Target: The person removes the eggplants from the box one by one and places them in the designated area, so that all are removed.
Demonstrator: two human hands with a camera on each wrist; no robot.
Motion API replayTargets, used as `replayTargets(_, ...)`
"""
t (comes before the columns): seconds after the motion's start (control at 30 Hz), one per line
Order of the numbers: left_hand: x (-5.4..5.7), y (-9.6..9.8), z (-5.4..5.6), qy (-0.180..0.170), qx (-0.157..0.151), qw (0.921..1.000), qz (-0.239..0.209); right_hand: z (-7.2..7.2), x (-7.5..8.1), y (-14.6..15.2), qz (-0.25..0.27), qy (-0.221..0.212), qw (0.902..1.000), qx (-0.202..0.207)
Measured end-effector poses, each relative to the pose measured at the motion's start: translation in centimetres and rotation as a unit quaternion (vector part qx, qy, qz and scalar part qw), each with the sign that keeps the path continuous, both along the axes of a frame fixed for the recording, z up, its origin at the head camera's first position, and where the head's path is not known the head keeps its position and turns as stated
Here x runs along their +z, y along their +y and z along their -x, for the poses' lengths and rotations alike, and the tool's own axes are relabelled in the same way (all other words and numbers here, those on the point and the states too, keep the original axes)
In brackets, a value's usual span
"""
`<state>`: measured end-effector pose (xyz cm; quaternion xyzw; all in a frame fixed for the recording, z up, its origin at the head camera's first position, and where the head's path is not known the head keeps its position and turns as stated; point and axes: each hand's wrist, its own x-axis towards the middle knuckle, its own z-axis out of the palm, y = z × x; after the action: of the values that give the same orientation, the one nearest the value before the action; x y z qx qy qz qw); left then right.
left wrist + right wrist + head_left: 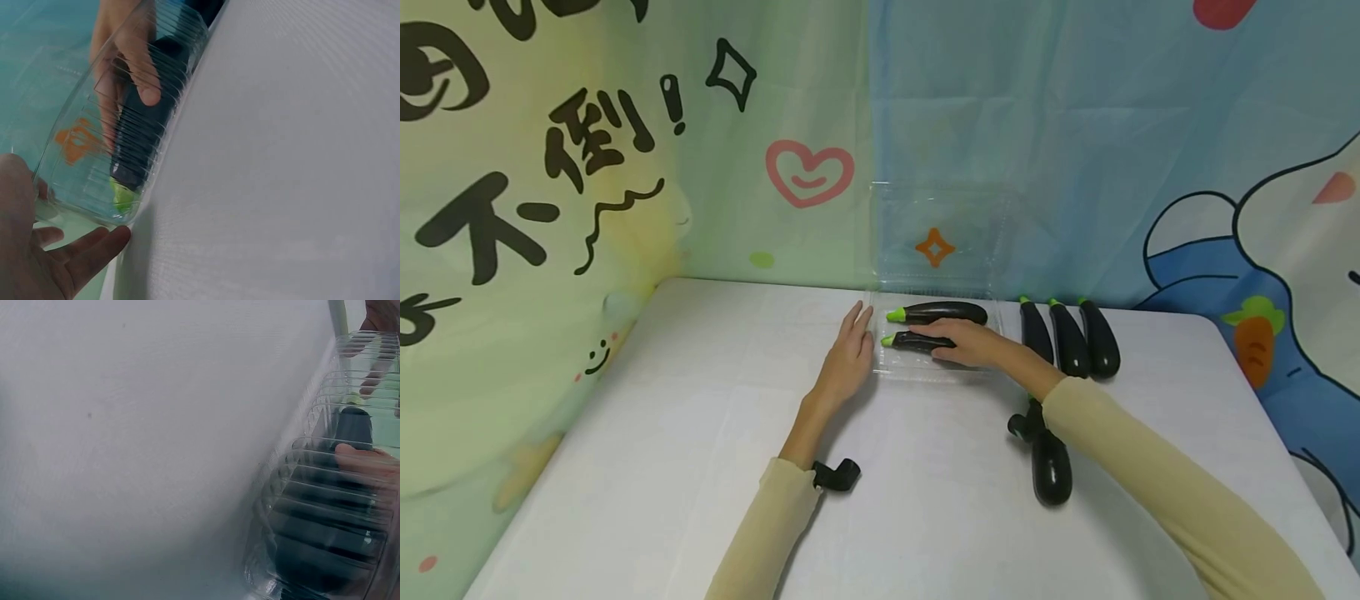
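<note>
A clear plastic box point(887, 367) sits at the back of the table, its see-through lid point(977, 229) raised behind it. Inside, one dark eggplant point(951, 312) lies crosswise toward the back, its green stem pointing left. In front of it lies a second eggplant point(910, 341), also stem left, which my right hand point(967, 342) holds from above. In the left wrist view, that hand's thumb and fingers are on opposite sides of the eggplant point(140, 122). My left hand point(848, 360) is at the box's left end with its fingers extended; they appear to touch the wall.
Three eggplants point(1070, 342) stand in a row right of the box, stems toward the back. Another eggplant point(1052, 471) lies nearer, partly under the right forearm. A printed cloth point(1075, 150) hangs behind the white table point(700, 417).
</note>
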<state>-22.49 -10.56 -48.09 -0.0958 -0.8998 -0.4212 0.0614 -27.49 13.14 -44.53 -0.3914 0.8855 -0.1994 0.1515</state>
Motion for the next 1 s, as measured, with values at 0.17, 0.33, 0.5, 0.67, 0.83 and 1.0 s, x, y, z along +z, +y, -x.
replayTargets(0.17, 0.0, -0.1, 0.0, -0.006, 0.001, 1.0, 0.004, 0.0, -0.2, 0.0, -0.001, 0.004, 1.0, -0.004)
replayTargets(0.33, 0.0, -0.1, -0.1, -0.008, 0.002, 1.0, 0.003, 0.0, -0.2, -0.3, -0.014, 0.006, 0.9997, -0.021)
replayTargets(0.5, 0.0, 0.0, 0.0, -0.009, 0.002, 0.9999, 0.007, 0.4, -0.3, -0.5, -0.021, -0.005, 0.9993, -0.032)
replayTargets(0.67, 0.0, 0.0, -0.1, -0.005, 0.002, 1.0, 0.008, 0.6, -0.9, -0.3, -0.01, -0.007, 0.9991, -0.04)
replayTargets(0.83, 0.0, 0.0, -0.1, -0.008, 0.0, 0.9999, 0.007, 0.6, -1.4, -0.1, 0.021, -0.002, 0.9995, -0.024)
replayTargets(1.0, 0.1, 0.0, -0.1, -0.011, 0.0, 0.9999, 0.005, 0.4, -1.5, -0.1, 0.024, 0.014, 0.9993, -0.024)
